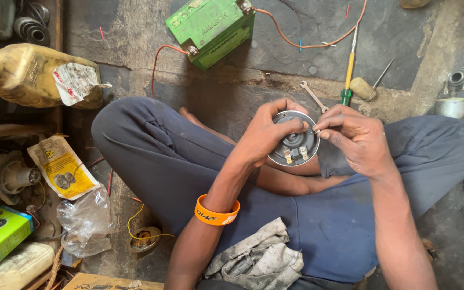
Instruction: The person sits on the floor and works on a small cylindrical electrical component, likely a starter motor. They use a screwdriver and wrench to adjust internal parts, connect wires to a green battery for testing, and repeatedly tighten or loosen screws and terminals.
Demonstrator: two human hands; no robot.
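Now, sitting cross-legged on the floor, I hold the round grey metal horn disc (294, 140) over my lap, my left hand (267, 131) curled around its rim and my right hand (353, 138) bent inward with fingers (320, 129) pinched narrow at its edge, probably fitting a small part, which needs a steady grip.

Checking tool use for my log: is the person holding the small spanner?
No: the spanner lies on the floor beyond the round metal part, which the left hand and right hand hold.

A floor-level repair workshop: green battery (211, 29), spanner (313, 95), screwdriver (349, 72) and oil jug (41, 76) on stained concrete.
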